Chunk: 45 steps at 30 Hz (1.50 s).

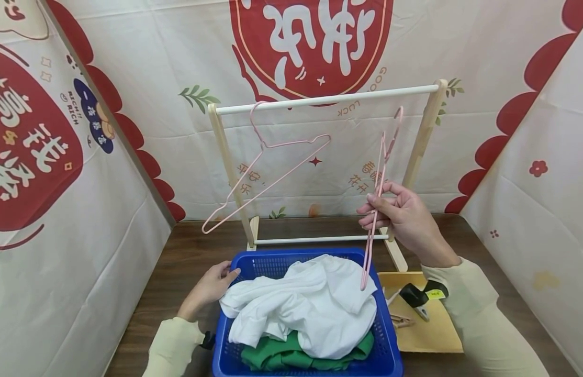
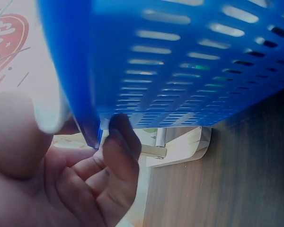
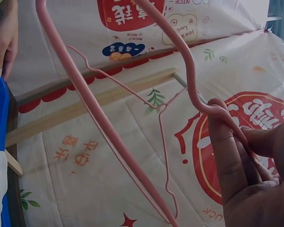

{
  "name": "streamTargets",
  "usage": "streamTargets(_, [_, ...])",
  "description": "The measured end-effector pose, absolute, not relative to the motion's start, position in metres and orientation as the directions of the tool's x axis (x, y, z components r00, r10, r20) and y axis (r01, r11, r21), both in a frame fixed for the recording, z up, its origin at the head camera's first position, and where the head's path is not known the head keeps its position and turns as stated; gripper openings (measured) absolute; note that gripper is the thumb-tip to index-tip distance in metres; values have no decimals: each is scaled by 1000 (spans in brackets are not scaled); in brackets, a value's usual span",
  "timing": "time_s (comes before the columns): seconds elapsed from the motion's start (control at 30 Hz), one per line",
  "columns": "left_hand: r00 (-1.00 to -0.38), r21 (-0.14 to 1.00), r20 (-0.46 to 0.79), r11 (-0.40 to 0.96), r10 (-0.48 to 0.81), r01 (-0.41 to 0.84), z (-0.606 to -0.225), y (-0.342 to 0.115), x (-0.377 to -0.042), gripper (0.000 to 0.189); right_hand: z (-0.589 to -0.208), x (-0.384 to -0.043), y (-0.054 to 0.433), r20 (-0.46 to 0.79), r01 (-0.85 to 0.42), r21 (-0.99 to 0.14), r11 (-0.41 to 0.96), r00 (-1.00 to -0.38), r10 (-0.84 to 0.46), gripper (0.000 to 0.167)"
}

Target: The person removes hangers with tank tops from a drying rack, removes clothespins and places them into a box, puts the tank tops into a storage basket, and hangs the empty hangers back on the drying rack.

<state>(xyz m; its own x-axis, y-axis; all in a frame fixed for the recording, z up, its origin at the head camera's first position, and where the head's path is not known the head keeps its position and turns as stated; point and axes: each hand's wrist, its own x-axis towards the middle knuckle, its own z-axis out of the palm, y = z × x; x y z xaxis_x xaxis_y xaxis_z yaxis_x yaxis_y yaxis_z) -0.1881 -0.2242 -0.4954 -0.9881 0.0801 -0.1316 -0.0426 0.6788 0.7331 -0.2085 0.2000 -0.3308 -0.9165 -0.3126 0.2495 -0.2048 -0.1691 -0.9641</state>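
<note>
My left hand grips the far left corner of a blue plastic basket, thumb on the rim and fingers curled beneath it in the left wrist view. A crumpled white garment fills the basket over folded green cloth. With thumb and fingers my right hand pinches a pink hanger by its side. That hanger appears nearly edge-on in the head view, its hook just below the rail and its lower end overlapping the white garment. A second pink hanger hangs from the rail at left.
Behind the basket stands a wooden rack with a white top rail and a lower bar. Right of the basket, a tan tray holds clothespins, partly under my right wrist. Printed cloth walls enclose the brown table.
</note>
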Motion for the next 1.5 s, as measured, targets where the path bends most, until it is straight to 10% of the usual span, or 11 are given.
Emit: streamTargets(1.5, [-970,816,-215,566,114,-114,-492,-228,-183,53,-274,-233,219,291,-151,-912,-381,-894,-342,16])
